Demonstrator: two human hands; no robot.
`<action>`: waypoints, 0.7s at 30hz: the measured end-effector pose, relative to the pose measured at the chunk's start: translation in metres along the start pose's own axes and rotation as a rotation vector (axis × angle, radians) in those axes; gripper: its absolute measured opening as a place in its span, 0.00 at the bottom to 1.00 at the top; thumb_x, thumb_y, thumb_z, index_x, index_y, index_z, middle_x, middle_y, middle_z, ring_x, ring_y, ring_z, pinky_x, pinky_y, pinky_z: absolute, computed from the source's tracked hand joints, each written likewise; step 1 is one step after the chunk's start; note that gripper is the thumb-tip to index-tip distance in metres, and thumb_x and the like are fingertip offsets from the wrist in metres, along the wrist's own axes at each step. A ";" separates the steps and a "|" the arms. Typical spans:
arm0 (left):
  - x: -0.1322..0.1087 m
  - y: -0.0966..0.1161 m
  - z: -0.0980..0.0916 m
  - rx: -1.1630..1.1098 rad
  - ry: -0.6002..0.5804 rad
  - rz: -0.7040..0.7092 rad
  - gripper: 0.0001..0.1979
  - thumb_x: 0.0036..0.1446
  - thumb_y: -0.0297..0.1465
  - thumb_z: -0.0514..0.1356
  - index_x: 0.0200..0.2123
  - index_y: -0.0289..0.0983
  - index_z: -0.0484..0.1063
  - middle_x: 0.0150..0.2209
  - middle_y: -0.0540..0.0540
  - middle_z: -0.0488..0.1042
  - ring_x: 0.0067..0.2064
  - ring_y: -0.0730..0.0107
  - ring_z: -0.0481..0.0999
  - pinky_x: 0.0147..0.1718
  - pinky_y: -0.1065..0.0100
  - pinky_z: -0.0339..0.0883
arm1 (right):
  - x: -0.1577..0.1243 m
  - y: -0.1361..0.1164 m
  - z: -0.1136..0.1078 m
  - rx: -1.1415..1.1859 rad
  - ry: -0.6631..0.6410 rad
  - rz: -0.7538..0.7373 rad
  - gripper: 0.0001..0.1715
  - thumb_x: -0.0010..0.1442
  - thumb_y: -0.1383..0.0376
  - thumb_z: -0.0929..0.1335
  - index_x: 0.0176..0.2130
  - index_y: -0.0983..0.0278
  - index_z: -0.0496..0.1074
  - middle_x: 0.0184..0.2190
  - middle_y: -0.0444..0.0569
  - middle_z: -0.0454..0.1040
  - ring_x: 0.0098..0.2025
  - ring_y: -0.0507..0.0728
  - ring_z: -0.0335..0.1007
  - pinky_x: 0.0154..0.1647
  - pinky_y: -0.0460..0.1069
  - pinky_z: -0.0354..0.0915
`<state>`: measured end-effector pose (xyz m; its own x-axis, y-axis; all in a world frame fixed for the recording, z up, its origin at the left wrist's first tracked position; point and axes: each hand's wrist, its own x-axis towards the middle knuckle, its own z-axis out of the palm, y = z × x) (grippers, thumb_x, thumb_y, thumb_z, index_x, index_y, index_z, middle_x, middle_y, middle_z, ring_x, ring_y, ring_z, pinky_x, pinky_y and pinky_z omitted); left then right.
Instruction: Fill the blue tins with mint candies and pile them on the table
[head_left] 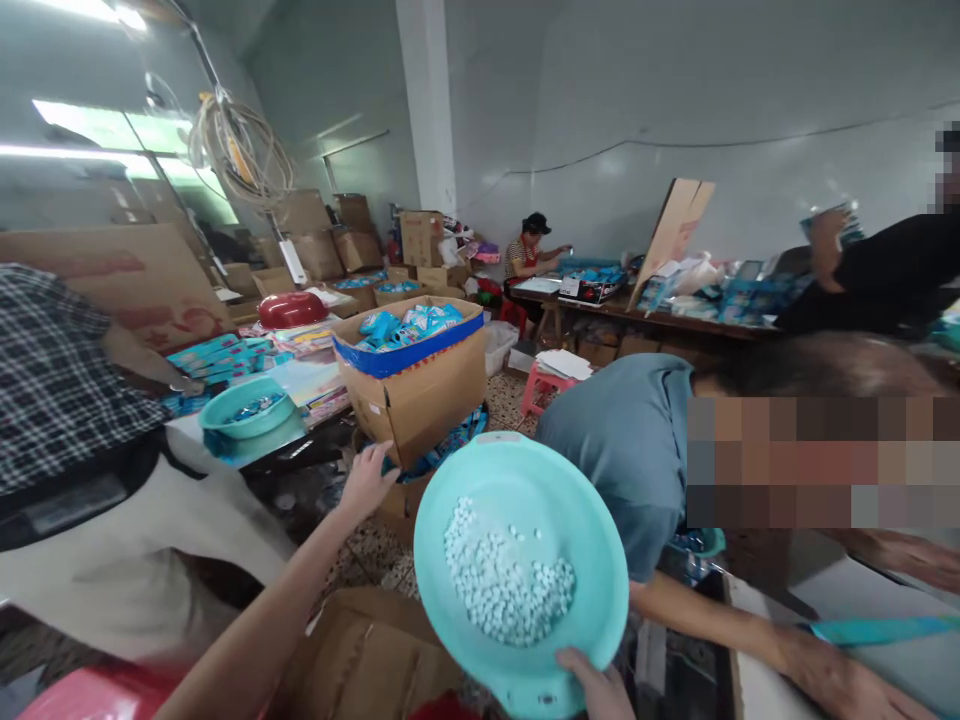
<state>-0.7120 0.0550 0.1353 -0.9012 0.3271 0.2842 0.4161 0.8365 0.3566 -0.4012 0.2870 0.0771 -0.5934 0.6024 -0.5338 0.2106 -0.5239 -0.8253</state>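
Observation:
My right hand grips the near rim of a turquoise plastic basin, the thumb over the edge. The basin tilts toward me. Small pale round pellets lie heaped in its lower part, a few scattered above. My left hand reaches forward, fingers extended and holding nothing visible. It is close to the lower corner of a tall cardboard box; whether it touches the box, I cannot tell. Blue packets fill that box, and more blue packets show beneath it.
At left, a person in a checked shirt stands by a table with another turquoise basin. Close on the right, a person in a grey shirt leans over a work surface. A red stool stands beyond; cardboard lies below my arms.

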 end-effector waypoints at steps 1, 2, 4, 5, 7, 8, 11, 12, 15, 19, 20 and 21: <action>0.017 0.005 -0.010 0.036 0.050 0.022 0.24 0.56 0.32 0.53 0.57 0.32 0.59 0.56 0.36 0.64 0.59 0.56 0.60 0.57 0.56 0.54 | 0.010 -0.014 0.010 0.038 -0.038 0.015 0.19 0.40 0.62 0.75 0.36 0.62 0.72 0.31 0.47 0.77 0.35 0.62 0.75 0.27 0.52 0.71; 0.035 0.009 -0.020 0.072 0.096 0.043 0.26 0.57 0.33 0.52 0.58 0.31 0.58 0.57 0.35 0.63 0.60 0.55 0.58 0.57 0.56 0.53 | 0.019 -0.030 0.022 0.087 -0.078 0.019 0.20 0.37 0.64 0.75 0.34 0.64 0.72 0.28 0.46 0.77 0.31 0.61 0.75 0.26 0.51 0.71; 0.071 0.012 -0.037 0.148 0.167 0.069 0.29 0.58 0.35 0.52 0.60 0.30 0.55 0.60 0.34 0.59 0.63 0.52 0.54 0.58 0.54 0.51 | 0.036 -0.067 0.051 0.158 -0.120 -0.004 0.20 0.33 0.67 0.74 0.31 0.65 0.72 0.23 0.44 0.75 0.26 0.58 0.73 0.25 0.49 0.69; 0.089 0.012 -0.044 0.184 0.190 0.067 0.31 0.58 0.37 0.52 0.62 0.30 0.53 0.62 0.33 0.57 0.64 0.50 0.51 0.58 0.52 0.50 | 0.045 -0.085 0.067 0.186 -0.124 -0.027 0.20 0.32 0.67 0.74 0.30 0.65 0.72 0.21 0.42 0.74 0.26 0.57 0.73 0.23 0.48 0.68; 0.124 0.011 -0.050 0.241 0.217 0.041 0.34 0.58 0.39 0.52 0.64 0.29 0.50 0.65 0.33 0.52 0.66 0.47 0.46 0.59 0.50 0.48 | 0.065 -0.120 0.099 0.272 -0.129 -0.092 0.21 0.31 0.70 0.74 0.31 0.64 0.72 0.20 0.40 0.73 0.26 0.56 0.73 0.23 0.47 0.68; 0.140 0.010 -0.049 0.258 0.227 0.026 0.34 0.58 0.39 0.52 0.64 0.29 0.49 0.65 0.32 0.51 0.66 0.46 0.45 0.59 0.48 0.47 | 0.077 -0.134 0.115 0.313 -0.120 -0.129 0.21 0.31 0.70 0.73 0.31 0.64 0.71 0.19 0.39 0.73 0.26 0.56 0.72 0.23 0.46 0.68; 0.179 0.003 -0.038 0.269 0.269 0.012 0.31 0.61 0.39 0.49 0.64 0.30 0.51 0.64 0.33 0.54 0.66 0.46 0.46 0.59 0.44 0.42 | 0.118 -0.169 0.156 0.365 -0.083 -0.194 0.20 0.31 0.72 0.73 0.31 0.64 0.71 0.19 0.38 0.73 0.26 0.55 0.72 0.22 0.46 0.67; 0.188 -0.001 -0.032 0.263 0.296 0.015 0.30 0.61 0.39 0.48 0.64 0.31 0.52 0.63 0.33 0.56 0.66 0.46 0.47 0.59 0.43 0.41 | 0.134 -0.179 0.168 0.384 -0.061 -0.204 0.21 0.31 0.73 0.73 0.31 0.64 0.71 0.20 0.39 0.73 0.26 0.54 0.72 0.23 0.46 0.68; 0.207 -0.018 -0.012 0.234 0.421 0.028 0.27 0.61 0.40 0.49 0.60 0.33 0.59 0.59 0.33 0.63 0.64 0.45 0.51 0.59 0.44 0.42 | 0.185 -0.208 0.202 0.467 0.030 -0.223 0.23 0.31 0.76 0.71 0.32 0.64 0.70 0.22 0.39 0.75 0.26 0.54 0.72 0.22 0.47 0.69; 0.219 -0.047 0.012 0.254 0.641 0.088 0.23 0.58 0.40 0.55 0.53 0.34 0.67 0.49 0.34 0.70 0.60 0.46 0.59 0.57 0.47 0.50 | 0.262 -0.258 0.242 0.537 0.142 -0.244 0.22 0.32 0.78 0.68 0.31 0.64 0.69 0.22 0.38 0.74 0.25 0.53 0.72 0.23 0.48 0.71; 0.220 -0.053 0.016 0.272 0.688 0.124 0.23 0.56 0.40 0.57 0.52 0.34 0.67 0.47 0.35 0.70 0.59 0.46 0.60 0.56 0.48 0.52 | 0.281 -0.271 0.251 0.551 0.164 -0.255 0.21 0.32 0.78 0.67 0.31 0.64 0.68 0.22 0.37 0.74 0.25 0.52 0.72 0.24 0.48 0.72; 0.222 -0.058 0.020 0.293 0.734 0.163 0.24 0.54 0.39 0.59 0.52 0.34 0.66 0.45 0.35 0.70 0.59 0.46 0.61 0.55 0.48 0.54 | 0.300 -0.283 0.258 0.564 0.185 -0.270 0.21 0.33 0.78 0.67 0.31 0.63 0.68 0.23 0.36 0.74 0.26 0.51 0.72 0.25 0.47 0.72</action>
<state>-0.9383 0.0878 0.1602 -0.4799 0.1683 0.8611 0.3950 0.9178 0.0408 -0.8388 0.4608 0.1983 -0.4140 0.8247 -0.3853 -0.3970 -0.5445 -0.7389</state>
